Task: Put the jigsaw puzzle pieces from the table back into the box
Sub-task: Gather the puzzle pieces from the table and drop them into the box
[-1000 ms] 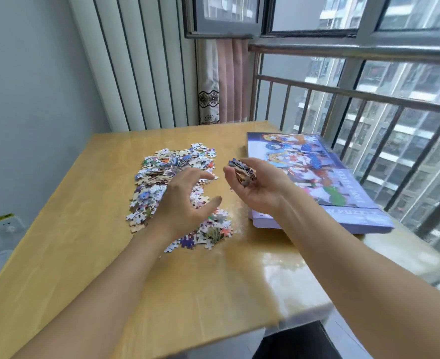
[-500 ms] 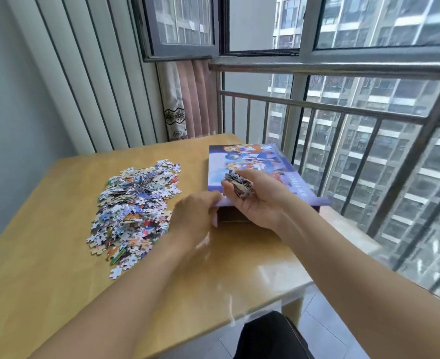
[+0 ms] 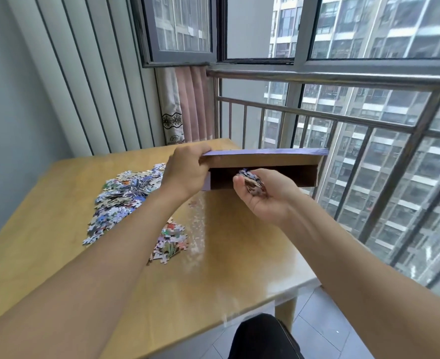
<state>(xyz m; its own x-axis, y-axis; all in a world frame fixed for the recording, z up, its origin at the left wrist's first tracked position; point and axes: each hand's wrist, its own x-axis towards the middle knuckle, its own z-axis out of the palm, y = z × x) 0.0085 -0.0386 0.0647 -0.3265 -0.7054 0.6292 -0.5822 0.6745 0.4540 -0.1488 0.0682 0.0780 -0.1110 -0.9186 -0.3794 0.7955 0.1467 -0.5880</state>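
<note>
A purple puzzle box stands at the table's far right. Its lid (image 3: 263,158) is lifted at the near edge, and the dark brown inside of the box (image 3: 286,176) shows under it. My left hand (image 3: 185,169) grips the lid's near left corner and holds it up. My right hand (image 3: 265,196), palm up, holds a bunch of puzzle pieces (image 3: 251,181) at the box's opening. A big heap of loose puzzle pieces (image 3: 125,198) lies on the wooden table (image 3: 45,229) to the left, partly hidden by my left forearm. A smaller cluster of pieces (image 3: 171,242) lies nearer me.
A metal railing (image 3: 356,120) and windows run along the right, close behind the box. White vertical panels and a pink curtain (image 3: 188,104) stand behind the table. A dark object (image 3: 263,338) shows below the table's near edge.
My left hand left the heap, took the box lid's near corner and raised it. My right hand carried its pieces to the opening. The view swung up and right.
</note>
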